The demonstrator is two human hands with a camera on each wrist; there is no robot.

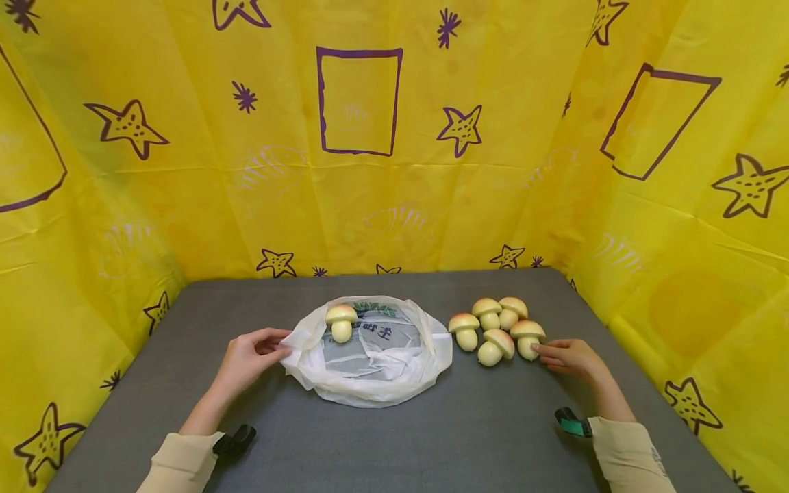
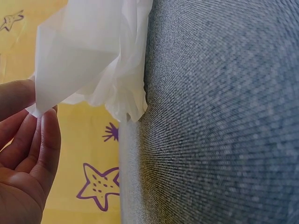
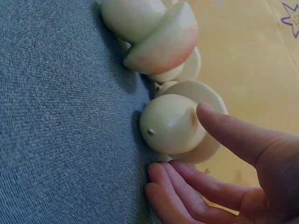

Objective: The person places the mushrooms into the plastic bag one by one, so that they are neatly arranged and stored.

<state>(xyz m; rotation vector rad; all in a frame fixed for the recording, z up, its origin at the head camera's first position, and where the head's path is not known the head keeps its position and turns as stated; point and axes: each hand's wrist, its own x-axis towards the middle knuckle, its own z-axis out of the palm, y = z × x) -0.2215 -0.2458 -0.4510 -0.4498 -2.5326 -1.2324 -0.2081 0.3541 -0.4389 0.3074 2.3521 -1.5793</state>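
A white plastic bag point(image 1: 370, 393) lies with its mouth spread wide. My left hand point(image 1: 249, 359) pinches the left edge of its rim between thumb and fingers; the left wrist view shows the folded film point(image 2: 70, 60) at the fingertips. One mushroom point(image 1: 341, 323), pale with a reddish cap, is inside the bag's mouth. To the right of the bag sits a group of several more mushrooms point(image 1: 489, 313). At that group's right side, my right hand point(image 1: 573, 357) has its thumb on the stem of a mushroom point(image 3: 170, 123), with the fingers at the stem's other side. This mushroom rests on the table.
The table point(image 1: 394, 448) has a dark grey cloth over it. Yellow curtains point(image 1: 382, 192) with purple starfish drawings stand behind it and on both sides. A dark band with a small device point(image 1: 573, 423) is on each wrist.
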